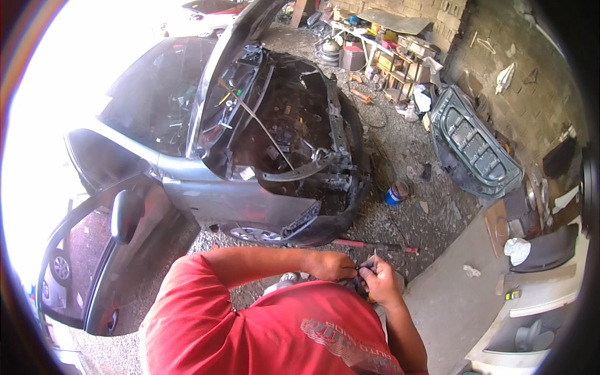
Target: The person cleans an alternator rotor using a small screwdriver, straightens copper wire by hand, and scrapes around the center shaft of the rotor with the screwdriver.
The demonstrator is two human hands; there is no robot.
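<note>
down at the near edge of the head view, the left hand (pixel 331 265) and the right hand (pixel 379 282) meet just above the person's red shirt (pixel 250 331). both pinch a small dark part (pixel 362 270) between their fingertips, the left from its left end and the right from its right end, so each hand is closed in a fingertip grasp on it. the part sits between the two hands, over the gravel ground (pixel 400 219), near the middle of the frame and close to the body. its long axis seems to run roughly left to right, from one hand to the other; which end is which cannot be told. it looks black and thin, mostly hidden by the fingers, and is too small to make out further.

just beyond the hands a red-handled tool (pixel 350 243) lies on the gravel, its length running left to right. farther off stands a grey car (pixel 206 187) with its bonnet raised and its front stripped, its near door (pixel 94 262) open at the left. a blue can (pixel 395 194) stands on the gravel to the right of the car's nose. a detached grey panel (pixel 475 147) leans by the brick wall at the right, and a cluttered bench (pixel 387 44) stands at the far side.
</note>
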